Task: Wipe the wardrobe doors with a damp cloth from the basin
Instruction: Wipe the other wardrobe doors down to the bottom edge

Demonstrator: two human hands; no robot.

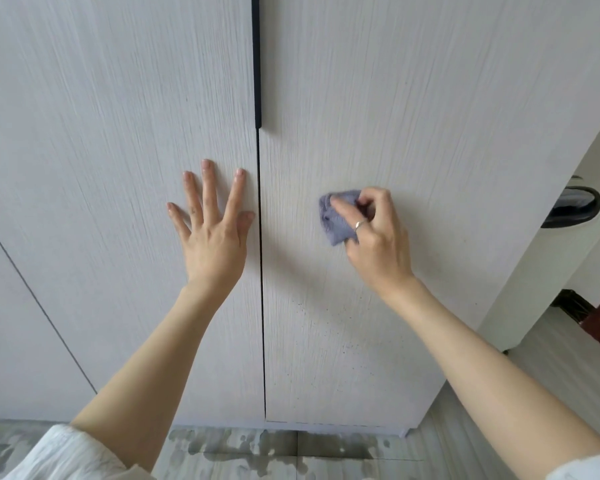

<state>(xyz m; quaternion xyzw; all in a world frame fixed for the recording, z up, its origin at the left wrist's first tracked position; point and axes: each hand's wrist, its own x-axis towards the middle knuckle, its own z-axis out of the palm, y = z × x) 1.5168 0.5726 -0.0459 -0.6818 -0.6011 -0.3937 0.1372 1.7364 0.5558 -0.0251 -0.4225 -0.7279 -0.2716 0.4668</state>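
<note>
Two pale wood-grain wardrobe doors fill the view, the left door (pixel 101 150) and the right door (pixel 430 116), split by a thin dark gap. My left hand (pixel 213 233) lies flat on the left door beside the gap, fingers spread and straight. My right hand (pixel 374 237) grips a small bunched purple-grey cloth (pixel 336 220) and presses it against the right door at mid height. A ring shows on one finger. The basin is not in view.
A long dark handle (pixel 256 60) runs down the gap above my hands. Small dark specks dot the right door's lower part (pixel 343 344). The grey floor (pixel 274 448) below shows wet patches. A dark door handle (pixel 574 206) and a white wall lie to the right.
</note>
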